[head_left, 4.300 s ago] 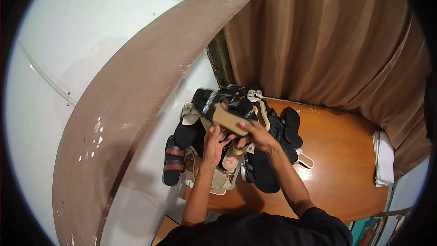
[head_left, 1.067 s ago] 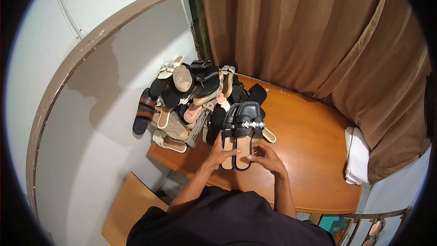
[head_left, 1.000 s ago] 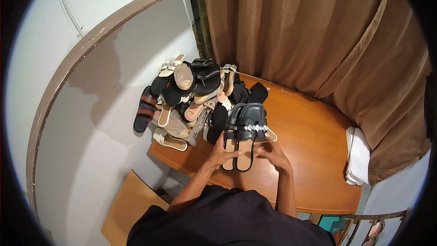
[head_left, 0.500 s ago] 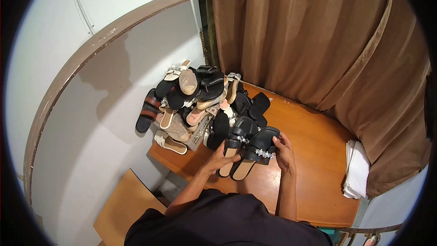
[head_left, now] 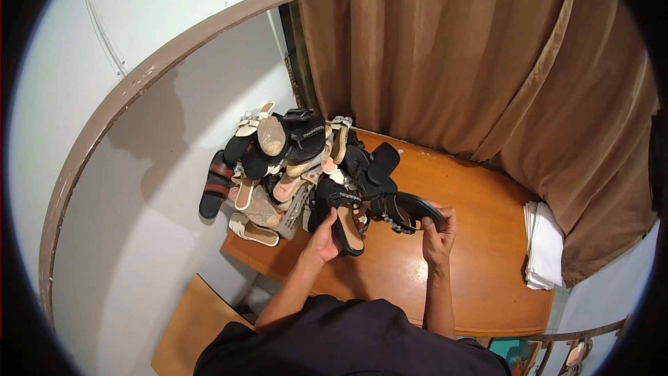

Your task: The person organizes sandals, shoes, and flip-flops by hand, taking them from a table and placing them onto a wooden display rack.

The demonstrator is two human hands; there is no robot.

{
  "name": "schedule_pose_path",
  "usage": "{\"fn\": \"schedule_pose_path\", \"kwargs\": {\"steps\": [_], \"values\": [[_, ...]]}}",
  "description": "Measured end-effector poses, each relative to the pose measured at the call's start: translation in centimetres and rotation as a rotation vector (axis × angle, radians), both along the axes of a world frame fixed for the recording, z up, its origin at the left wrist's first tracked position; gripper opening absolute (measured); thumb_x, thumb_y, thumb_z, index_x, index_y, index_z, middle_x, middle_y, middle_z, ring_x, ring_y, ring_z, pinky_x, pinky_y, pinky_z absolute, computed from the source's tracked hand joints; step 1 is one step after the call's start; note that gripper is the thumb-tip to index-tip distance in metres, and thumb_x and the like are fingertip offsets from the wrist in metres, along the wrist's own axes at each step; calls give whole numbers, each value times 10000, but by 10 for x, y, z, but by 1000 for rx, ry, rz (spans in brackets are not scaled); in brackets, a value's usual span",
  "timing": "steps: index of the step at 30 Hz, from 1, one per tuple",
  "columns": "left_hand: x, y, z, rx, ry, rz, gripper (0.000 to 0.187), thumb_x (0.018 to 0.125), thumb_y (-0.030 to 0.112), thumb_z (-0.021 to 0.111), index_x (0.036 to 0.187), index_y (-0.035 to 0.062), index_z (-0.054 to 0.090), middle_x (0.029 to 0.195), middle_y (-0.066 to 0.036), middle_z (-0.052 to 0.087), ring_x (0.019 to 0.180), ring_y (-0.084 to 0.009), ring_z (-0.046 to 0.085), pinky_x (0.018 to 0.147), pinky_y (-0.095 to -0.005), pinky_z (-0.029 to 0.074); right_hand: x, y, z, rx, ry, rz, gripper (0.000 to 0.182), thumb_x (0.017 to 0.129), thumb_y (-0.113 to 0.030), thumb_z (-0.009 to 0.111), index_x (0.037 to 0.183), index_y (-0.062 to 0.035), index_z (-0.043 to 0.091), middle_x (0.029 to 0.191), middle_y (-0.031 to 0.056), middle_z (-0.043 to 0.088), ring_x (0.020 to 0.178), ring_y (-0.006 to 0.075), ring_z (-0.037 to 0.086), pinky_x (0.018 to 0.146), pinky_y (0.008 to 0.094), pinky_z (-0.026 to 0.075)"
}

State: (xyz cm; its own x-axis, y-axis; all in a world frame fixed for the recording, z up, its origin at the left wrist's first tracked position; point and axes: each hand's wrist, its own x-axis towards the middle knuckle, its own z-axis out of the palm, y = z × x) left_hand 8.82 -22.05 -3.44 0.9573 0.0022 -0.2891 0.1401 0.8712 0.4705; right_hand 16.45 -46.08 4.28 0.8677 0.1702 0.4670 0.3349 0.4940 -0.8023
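My left hand is closed on a black slide sandal with a tan insole and a jewelled strap, held above the front of the table. In my right hand is a matching black sandal, gripped at one end and tilted on its side, its jewelled trim facing down. The two sandals are apart. Just beyond my left hand lies a heap of sandals, black, white, pink and brown, some in clear plastic, partly around a grey basket.
The brown wooden table runs beneath my hands. A stack of white paper lies at its right edge. Brown curtains hang behind, and a curved brown rim arches at the left by the white wall. A wooden panel stands lower left.
The two sandals, side by side before, are now separated. The right one has turned onto its side and moved slightly right. The whole view has shifted a little.
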Motion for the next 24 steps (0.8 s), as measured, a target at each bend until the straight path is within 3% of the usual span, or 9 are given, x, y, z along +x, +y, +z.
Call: {"fn": "schedule_pose_path", "kwargs": {"steps": [3, 5, 10, 12, 13, 14, 16, 17, 24], "values": [[0, -6, 9, -196, -29, -78, 586, 952, 507, 527, 1334, 66, 466, 1248, -121, 589, 1105, -283, 602, 989, -519, 481, -7, 3, 9, 31, -29, 51, 186, 901, -37, 665, 980, -68, 500, 1067, 150, 639, 993, 218, 610, 868, 359, 485], [3, -9, 12, -161, 10, -29, 589, 944, 511, 540, 1322, 64, 477, 1244, -126, 593, 1103, -284, 603, 981, -516, 486, -8, 6, 9, 104, -201, 228, 142, 915, -16, 623, 1032, -30, 544, 1121, 195, 636, 1137, 365, 599, 1002, 525, 459], [9, -12, 10, -140, 76, 61, 597, 918, 527, 569, 1290, 63, 510, 1203, -132, 618, 1104, -291, 606, 968, -485, 497, -16, 12, 8, 88, -238, 339, 207, 896, 12, 620, 1094, -34, 580, 1126, 207, 631, 1136, 403, 594, 1003, 549, 458], [10, -11, 12, -151, -35, 69, 615, 906, 541, 572, 1281, 56, 523, 1202, -148, 626, 1122, -298, 602, 976, -459, 492, -17, 13, 7, 61, -267, 399, 203, 890, 23, 620, 1085, -27, 592, 1130, 208, 630, 1140, 405, 592, 997, 544, 467], [10, -11, 14, -150, -38, 71, 615, 906, 541, 572, 1281, 56, 523, 1202, -148, 626, 1122, -298, 602, 976, -459, 492, -22, 11, 8, 82, -132, 436, 201, 844, 40, 663, 1019, -51, 629, 1080, 198, 650, 1129, 411, 601, 1056, 603, 386], [9, -11, 16, -139, -37, 82, 637, 905, 545, 567, 1297, 45, 512, 1224, -160, 618, 1139, -302, 596, 987, -453, 485, -22, 10, 9, 84, -135, 438, 201, 844, 40, 663, 1019, -51, 629, 1080, 198, 650, 1129, 411, 601, 1056, 603, 386], [8, -9, 20, -125, -41, 91, 659, 905, 548, 562, 1313, 34, 500, 1246, -173, 609, 1155, -307, 590, 997, -448, 479, -19, 7, 10, -27, -237, 499, 243, 815, 76, 669, 1012, -63, 637, 1062, 195, 658, 1124, 410, 609, 1120, 621, 269], [7, -8, 19, -140, -70, 55, 682, 904, 552, 558, 1328, 22, 487, 1270, -183, 596, 1169, -310, 582, 1007, -451, 471, -19, 7, 9, -45, -218, 526, 272, 794, 105, 667, 1000, -72, 645, 1048, 185, 665, 1131, 414, 609, 1160, 604, 164], [3, -8, 25, -176, -154, -16, 724, 900, 555, 560, 1357, 3, 461, 1298, -202, 577, 1193, -313, 567, 1042, -452, 443, -16, 3, 5, -67, -251, 566, 254, 804, 91, 670, 992, -80, 653, 1061, 181, 656, 1213, 438, 551, 1178, 559, 142]]}}
